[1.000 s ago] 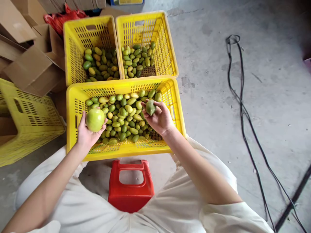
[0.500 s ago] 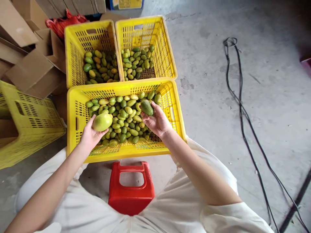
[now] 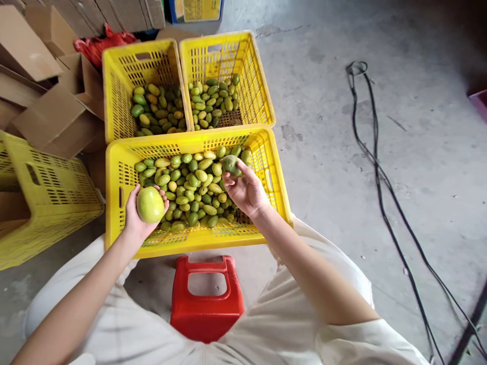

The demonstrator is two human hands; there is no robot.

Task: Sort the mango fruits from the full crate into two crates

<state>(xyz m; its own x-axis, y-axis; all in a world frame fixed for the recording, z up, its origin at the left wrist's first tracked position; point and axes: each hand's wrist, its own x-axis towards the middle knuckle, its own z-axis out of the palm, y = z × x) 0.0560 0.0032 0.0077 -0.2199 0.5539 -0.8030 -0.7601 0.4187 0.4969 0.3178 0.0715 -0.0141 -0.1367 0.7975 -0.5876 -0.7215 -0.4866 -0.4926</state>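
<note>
My left hand (image 3: 139, 215) is closed round a large yellow-green mango (image 3: 150, 205), over the left part of the front yellow crate (image 3: 198, 246). Between the fingertips of my right hand (image 3: 247, 192) is a darker green mango (image 3: 231, 165), held above the crate's right half. Many green and yellowish mangoes (image 3: 190, 195) lie loose in that crate beneath both hands. Behind it, the back left crate (image 3: 108, 96) holds green and orange-yellow mangoes (image 3: 162, 111), and the back right crate (image 3: 262, 76) holds mostly green ones (image 3: 213, 99).
A red plastic stool (image 3: 207, 314) stands between my legs. Cardboard boxes (image 3: 53, 114) and another yellow crate (image 3: 57, 187) are on the left, with red netting (image 3: 101, 45) behind. A looped black cable (image 3: 376, 162) runs along the concrete floor (image 3: 315, 167) on the right.
The mango in my left hand has turned end-on and moved slightly left and down. The green mango in my right hand has rotated to show a duller side.
</note>
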